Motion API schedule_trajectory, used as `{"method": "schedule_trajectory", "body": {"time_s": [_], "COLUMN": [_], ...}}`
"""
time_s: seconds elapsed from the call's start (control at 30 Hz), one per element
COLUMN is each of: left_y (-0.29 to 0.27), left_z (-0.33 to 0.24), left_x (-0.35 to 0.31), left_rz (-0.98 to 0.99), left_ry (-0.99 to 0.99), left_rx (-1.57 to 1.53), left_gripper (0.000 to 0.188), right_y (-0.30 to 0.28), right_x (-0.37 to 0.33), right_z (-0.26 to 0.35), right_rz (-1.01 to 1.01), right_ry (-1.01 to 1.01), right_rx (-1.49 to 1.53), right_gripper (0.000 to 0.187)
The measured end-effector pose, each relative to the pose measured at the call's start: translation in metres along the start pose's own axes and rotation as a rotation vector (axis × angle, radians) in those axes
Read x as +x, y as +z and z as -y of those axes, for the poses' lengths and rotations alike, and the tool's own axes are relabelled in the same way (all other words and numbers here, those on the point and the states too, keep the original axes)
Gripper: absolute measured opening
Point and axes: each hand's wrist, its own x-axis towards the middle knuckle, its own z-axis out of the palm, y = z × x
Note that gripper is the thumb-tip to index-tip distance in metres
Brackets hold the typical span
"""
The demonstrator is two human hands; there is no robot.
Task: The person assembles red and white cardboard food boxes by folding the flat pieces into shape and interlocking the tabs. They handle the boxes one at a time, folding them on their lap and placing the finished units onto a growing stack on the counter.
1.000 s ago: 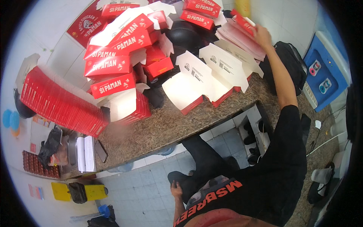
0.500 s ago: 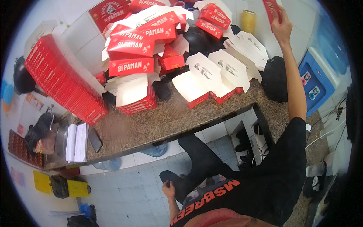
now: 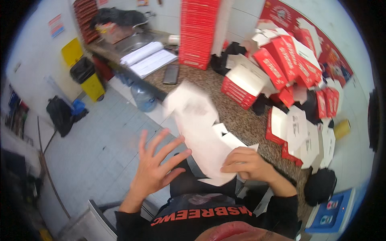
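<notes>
While the right hand [image 3: 251,164] pinches a white carton blank [image 3: 203,140], the left hand [image 3: 155,170] spreads its fingers wide, apparently gripping nothing. Blur leaves the blank's far end unclear.

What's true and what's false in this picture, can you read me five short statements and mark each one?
1. The left hand is clenched into a fist. False: its fingers are spread.
2. The right hand grips the white carton. True.
3. The phone lies near the open notebook. True.
4. The tall red stack stands on the floor. False: it stands on the counter.
5. A black bag lines the yellow bin. True.
</notes>
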Motion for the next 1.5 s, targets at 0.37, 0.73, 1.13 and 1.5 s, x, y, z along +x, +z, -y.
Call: {"method": "schedule_trajectory", "body": {"time_s": [0.37, 0.73, 1.13, 1.5], "left_y": [0.096, 0.177, 0.178, 0.098], "left_z": [-0.004, -0.038, -0.045, -0.053], "left_x": [-0.12, -0.108, -0.117, -0.044], "left_rz": [0.92, 0.999, 0.74, 0.007], "left_ry": [-0.985, -1.216, -1.148, -0.925], "left_rx": [-1.358, -1.65, -1.506, -0.678], "left_gripper": [0.022, 0.024, 0.029, 0.037], "right_y": [0.1, 0.121, 0.141, 0.147], "right_x": [-0.059, -0.091, -0.083, -0.036], "right_z": [-0.019, 0.015, -0.014, -0.024], "right_rz": [0.22, 0.169, 0.104, -0.766], "right_ry": [0.333, 0.816, 0.744, 0.846], "right_rx": [0.507, 0.159, 0.225, 0.496], "right_gripper": [0.029, 0.028, 0.028, 0.024]}}
